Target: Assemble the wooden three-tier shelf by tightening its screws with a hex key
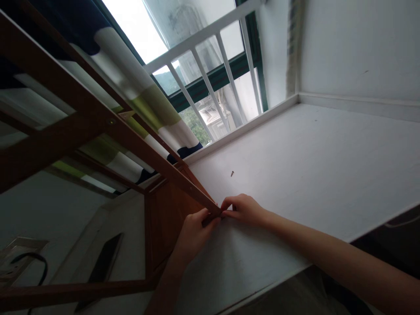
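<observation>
We clamp our left hand (193,232) around the end of the wooden frame (164,166) at the white ledge (295,175), near a screw (232,173), our right hand (244,210) meeting that end, though whether its fingers pinch anything we cannot tell.

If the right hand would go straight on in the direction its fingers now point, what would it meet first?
Most likely the end of the wooden bar: the right hand has its fingertips right at it, though exact contact is hard to judge.

The window (193,22) glares white; the lower left is dim.
</observation>
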Available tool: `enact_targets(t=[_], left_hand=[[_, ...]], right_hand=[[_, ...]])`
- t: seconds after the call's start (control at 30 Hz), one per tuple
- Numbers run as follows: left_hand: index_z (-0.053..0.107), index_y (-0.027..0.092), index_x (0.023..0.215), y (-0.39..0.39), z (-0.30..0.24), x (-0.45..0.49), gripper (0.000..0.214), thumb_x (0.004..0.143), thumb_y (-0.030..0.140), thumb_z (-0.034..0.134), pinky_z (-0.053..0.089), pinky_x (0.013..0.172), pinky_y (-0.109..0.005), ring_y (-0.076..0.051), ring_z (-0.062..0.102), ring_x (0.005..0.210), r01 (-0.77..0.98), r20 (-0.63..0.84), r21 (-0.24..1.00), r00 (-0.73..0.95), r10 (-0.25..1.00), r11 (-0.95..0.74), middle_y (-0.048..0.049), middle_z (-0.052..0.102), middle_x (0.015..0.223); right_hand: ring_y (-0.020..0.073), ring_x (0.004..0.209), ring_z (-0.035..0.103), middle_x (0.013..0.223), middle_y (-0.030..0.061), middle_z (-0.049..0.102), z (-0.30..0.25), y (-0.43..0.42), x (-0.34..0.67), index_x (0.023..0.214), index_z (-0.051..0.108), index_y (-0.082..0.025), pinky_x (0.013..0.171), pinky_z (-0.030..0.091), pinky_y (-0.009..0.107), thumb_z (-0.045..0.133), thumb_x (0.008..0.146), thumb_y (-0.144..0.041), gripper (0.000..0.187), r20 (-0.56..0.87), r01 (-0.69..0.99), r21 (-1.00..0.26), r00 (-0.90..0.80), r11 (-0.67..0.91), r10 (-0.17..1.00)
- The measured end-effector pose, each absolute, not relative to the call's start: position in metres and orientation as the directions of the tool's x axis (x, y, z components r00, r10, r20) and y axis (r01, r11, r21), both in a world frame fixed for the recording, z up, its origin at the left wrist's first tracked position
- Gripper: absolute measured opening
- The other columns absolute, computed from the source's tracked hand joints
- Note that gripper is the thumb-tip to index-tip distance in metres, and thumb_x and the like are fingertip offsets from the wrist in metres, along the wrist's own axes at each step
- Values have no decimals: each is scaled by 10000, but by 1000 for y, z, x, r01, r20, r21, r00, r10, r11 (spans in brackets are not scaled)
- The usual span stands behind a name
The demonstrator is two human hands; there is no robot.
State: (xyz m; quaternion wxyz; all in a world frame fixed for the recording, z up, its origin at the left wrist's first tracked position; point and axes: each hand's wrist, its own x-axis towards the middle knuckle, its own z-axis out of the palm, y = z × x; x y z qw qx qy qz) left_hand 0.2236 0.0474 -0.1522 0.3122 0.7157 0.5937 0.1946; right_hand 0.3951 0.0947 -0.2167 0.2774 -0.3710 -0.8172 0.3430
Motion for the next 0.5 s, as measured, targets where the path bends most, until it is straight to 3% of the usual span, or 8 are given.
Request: enact_targets(t=[0.27, 0.5], left_hand=[[625, 211, 1072, 46, -159, 222, 283, 808, 200, 523, 462, 816, -270, -222, 638, 961, 723, -62, 680, 227, 972, -126, -15, 696, 1023], [614, 195, 1068, 45, -151, 221, 303, 800, 133, 485, 456, 778, -245, -190, 645, 886, 690, -86, 706, 306, 948, -159, -20, 689, 968]], right_hand=[[129, 744, 593, 835, 10, 626, -217, 91, 393, 898, 610, -146, 747, 491, 341, 564, 865, -323, 185, 190, 418, -789, -531, 450, 826], [106, 615, 580, 763, -10, 666, -221, 93, 395, 846, 627, -161, 636, 462, 265, 588, 829, -255, 103, 208, 325, -839, -549, 436, 810]])
